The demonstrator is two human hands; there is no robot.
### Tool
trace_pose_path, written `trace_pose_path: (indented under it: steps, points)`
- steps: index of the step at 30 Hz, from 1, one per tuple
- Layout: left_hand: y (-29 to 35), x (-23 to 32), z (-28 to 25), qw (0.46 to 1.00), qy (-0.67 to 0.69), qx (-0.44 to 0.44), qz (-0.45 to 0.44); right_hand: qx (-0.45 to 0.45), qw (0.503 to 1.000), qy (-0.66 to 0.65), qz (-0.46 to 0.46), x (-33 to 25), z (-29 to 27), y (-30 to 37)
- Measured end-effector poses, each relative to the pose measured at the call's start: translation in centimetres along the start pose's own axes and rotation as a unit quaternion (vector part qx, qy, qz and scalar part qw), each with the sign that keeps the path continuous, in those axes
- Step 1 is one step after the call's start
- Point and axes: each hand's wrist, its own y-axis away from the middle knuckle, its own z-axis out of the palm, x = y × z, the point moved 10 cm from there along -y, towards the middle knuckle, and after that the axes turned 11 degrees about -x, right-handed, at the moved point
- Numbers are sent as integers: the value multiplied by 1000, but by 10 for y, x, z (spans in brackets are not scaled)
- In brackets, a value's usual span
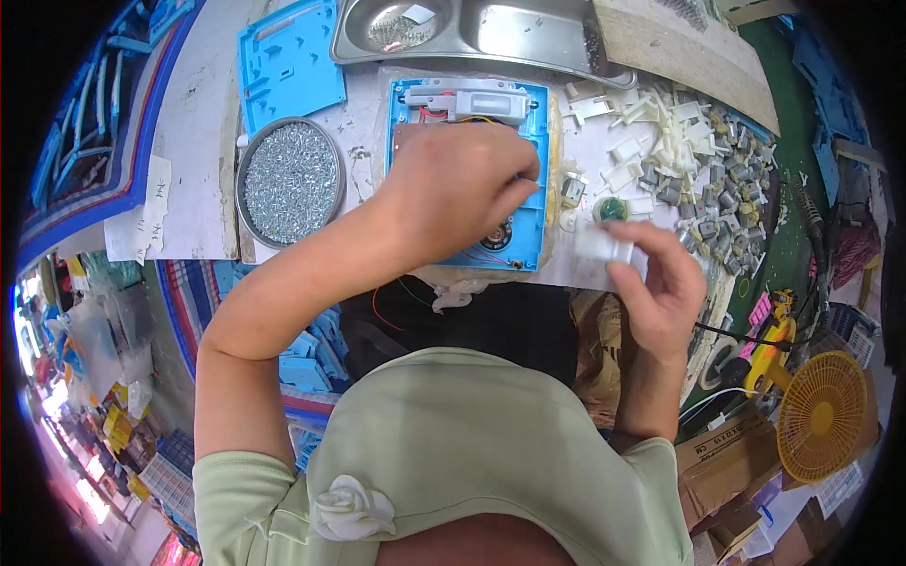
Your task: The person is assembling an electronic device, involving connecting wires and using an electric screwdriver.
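In front of me lies a blue plastic housing (530, 226) with a grey plastic unit (481, 104), wires and a round black speaker-like part (495, 236) inside. My left hand (462, 184) is over its middle, fingers curled down and closed; whatever they grip is hidden beneath the hand. To the right of the housing, my right hand (665, 283) pinches a white plastic piece (602, 245) between thumb and fingers, slightly smeared by motion. Just beyond that piece sits a small round green item (611, 208). A small grey motor-like part (573, 189) lies beside the housing's right edge.
A round tray (242, 189) of small screws stands at left, a blue plastic panel (293, 61) behind it. Steel trays (453, 47) line the back. White plastic parts (661, 123) and grey motor-like parts (727, 193) are heaped at right. A yellow fan (823, 415) stands lower right.
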Motion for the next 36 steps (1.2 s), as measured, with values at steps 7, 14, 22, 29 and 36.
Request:
trace_pose_path:
  steps: [7, 14, 22, 29, 36]
  points:
    - [44, -36, -27, 980, 143, 113, -80, -75, 932, 340, -101, -40, 37, -55]
    - [46, -28, -25, 975, 159, 149, -32, -170, 883, 395, -185, -64, 64, -74]
    - [42, -22, -17, 986, 132, 98, 25, -109, 949, 252, -158, -20, 50, -69]
    - [37, -4, -1, 994, 37, -9, 99, -181, 882, 412, -138, -28, 76, -70]
    - [37, 4, 4, 995, -8, -44, 93, 63, 935, 339, -77, -26, -21, -38]
